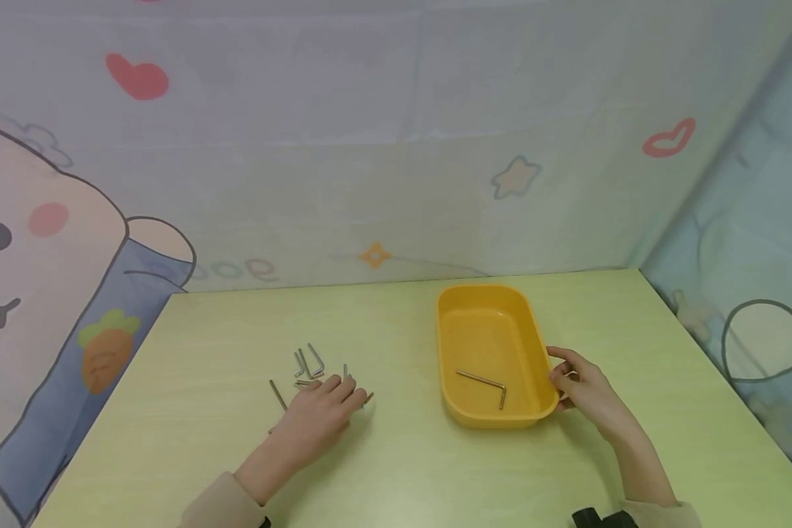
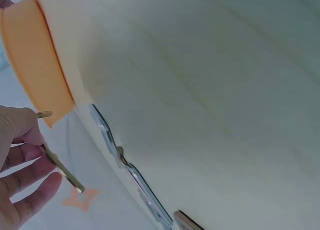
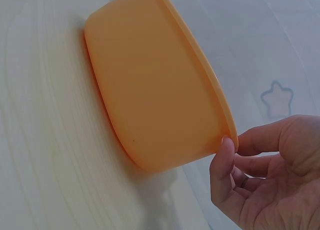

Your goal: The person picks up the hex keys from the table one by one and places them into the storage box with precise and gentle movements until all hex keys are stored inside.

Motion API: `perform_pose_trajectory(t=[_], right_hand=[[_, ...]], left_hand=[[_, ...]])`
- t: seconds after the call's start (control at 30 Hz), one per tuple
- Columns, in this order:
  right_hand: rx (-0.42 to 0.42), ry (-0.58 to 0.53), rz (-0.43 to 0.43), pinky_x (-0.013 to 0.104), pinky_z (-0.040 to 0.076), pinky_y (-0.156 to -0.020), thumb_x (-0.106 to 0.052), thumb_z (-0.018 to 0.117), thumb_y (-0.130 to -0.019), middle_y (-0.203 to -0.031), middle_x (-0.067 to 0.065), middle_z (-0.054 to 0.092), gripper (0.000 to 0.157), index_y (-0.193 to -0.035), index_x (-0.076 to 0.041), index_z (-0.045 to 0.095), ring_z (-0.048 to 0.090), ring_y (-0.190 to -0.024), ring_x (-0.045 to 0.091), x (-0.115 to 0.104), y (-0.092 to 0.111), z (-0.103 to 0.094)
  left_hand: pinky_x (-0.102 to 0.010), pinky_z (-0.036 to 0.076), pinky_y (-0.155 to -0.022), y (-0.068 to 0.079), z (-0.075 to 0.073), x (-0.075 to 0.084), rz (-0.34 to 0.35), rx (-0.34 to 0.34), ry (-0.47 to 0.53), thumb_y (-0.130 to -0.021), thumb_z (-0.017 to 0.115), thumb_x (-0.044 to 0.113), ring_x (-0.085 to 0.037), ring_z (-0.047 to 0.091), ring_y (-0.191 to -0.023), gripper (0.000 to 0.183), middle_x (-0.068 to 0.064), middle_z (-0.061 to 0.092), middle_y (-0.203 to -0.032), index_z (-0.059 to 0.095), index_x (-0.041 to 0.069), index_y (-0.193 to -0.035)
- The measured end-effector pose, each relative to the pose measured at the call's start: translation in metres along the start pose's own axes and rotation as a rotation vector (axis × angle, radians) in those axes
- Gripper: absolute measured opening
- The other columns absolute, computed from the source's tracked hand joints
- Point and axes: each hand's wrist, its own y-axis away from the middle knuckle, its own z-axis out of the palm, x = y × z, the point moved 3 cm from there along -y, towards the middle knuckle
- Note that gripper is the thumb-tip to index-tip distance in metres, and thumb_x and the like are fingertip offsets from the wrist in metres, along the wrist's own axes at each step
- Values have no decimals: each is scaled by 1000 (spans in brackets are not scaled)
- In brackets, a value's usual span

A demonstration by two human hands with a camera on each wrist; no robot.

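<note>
Tray [image 1: 488,334] right of centre; right hand [image 1: 587,392] pinches its right rim. Left hand [image 1: 318,412], lower left of centre, pinches bent key [image 2: 62,168]. Another key [image 1: 480,379] lies in tray; loose keys [image 1: 316,356] left of centre, partly hidden by left hand.

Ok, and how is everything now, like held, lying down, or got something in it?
Yellow tray: upright, one bent key inside
Bent key in the tray: lying down
Held key: pinched by the left grip
Loose keys: lying on the table, some partly hidden
Left grip: holding a key
Right grip: pinching the tray's rim
</note>
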Motion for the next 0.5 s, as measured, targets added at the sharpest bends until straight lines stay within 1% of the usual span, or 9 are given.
perform_pose_trajectory(t=[0.27,0.4,0.5], right_hand=[[2,0,2,25,53,-62,-9,45,-100,-100,14,47,48,-144,6,30,52,-75,12,0,0,0],[2,-1,4,25,53,-62,-8,44,-100,-100,14,47,49,-144,6,30,52,-75,12,0,0,0],[1,0,6,25,53,-62,-8,44,-100,-101,14,47,49,-144,6,30,52,-75,12,0,0,1]], left_hand=[[-21,38,-56,-12,-9,11,36,60,16,-61,81,3,-13,49,-71,40,5,53,-82,56,16,-90],[-21,37,-57,-20,-13,17,49,83,22,-64,78,4,-13,47,-69,36,5,51,-81,56,16,-90],[-21,38,-58,-26,-15,21,60,98,26,-68,76,4,-12,48,-70,33,6,52,-81,56,16,-91]])
